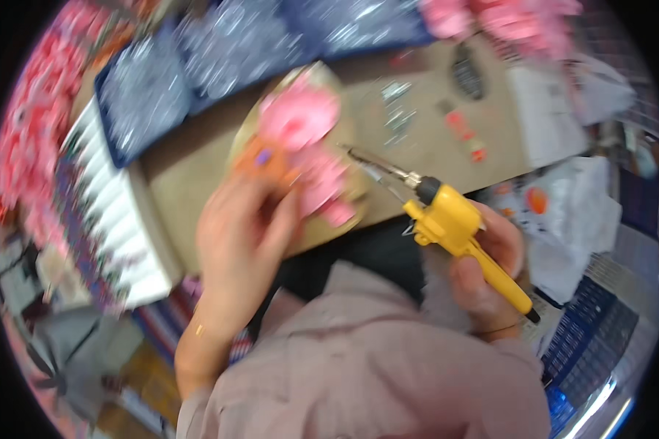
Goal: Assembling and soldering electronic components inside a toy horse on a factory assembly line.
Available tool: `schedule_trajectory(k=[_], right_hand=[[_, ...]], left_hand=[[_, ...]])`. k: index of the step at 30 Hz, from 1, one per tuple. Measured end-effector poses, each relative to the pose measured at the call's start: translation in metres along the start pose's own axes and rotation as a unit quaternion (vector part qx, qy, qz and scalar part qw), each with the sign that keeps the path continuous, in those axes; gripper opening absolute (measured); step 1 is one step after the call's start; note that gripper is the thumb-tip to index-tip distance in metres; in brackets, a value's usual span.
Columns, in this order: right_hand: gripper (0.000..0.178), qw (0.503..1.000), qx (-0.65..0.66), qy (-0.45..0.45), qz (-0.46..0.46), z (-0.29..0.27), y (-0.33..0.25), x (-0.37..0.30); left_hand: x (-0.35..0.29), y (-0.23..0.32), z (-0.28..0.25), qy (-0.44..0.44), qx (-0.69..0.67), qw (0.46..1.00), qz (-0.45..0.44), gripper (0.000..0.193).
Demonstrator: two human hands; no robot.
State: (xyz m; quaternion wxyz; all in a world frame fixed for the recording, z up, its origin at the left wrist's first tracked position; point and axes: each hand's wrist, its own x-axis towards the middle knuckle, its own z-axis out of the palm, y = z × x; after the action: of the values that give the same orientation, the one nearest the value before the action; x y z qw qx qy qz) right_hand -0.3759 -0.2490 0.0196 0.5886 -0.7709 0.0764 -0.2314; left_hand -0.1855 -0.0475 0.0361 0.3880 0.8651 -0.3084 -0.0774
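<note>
My right hand [490, 256] is closed round the handle of a yellow soldering gun [450, 219]. Its metal tip points up and left toward a pink plastic part [318, 172], a little apart from it. The fingers of my left hand [245, 227] are bent round an orange piece [260, 162] with a purple spot. That piece lies against the left side of the pink part. Beneath them is a rounded tan board [331, 80]. A round pink dish-like part [300, 118] sits at its far end. Motion blur softens the fingertips and small details.
Dark blue trays [198, 108] of clear plastic pieces line the back. A white divided rack [113, 212] stands on the left, pink parts [33, 132] heaped beyond it. Small metal pieces [397, 113], a dark oval object [466, 73] and white paper [549, 117] lie rightward.
</note>
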Motion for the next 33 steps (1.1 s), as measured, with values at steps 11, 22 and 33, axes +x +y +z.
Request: schedule_trajectory(k=[11,22,33], right_hand=[[0.037,0.943,-0.261,0.203,-0.028,-0.119,0.023,0.119],[0.014,0.978,-0.078,-0.169,0.098,0.029,0.016,0.099],[0.009,0.873,-0.186,-0.424,-0.156,0.112,-0.023,0.209]], left_hand=[[-0.066,-0.014,-0.011,0.06,0.152,0.962,0.217,0.025],[-0.091,-0.045,0.017,0.043,0.173,0.98,0.084,0.026],[-0.031,-0.034,-0.073,0.094,-0.462,0.87,-0.143,0.017]])
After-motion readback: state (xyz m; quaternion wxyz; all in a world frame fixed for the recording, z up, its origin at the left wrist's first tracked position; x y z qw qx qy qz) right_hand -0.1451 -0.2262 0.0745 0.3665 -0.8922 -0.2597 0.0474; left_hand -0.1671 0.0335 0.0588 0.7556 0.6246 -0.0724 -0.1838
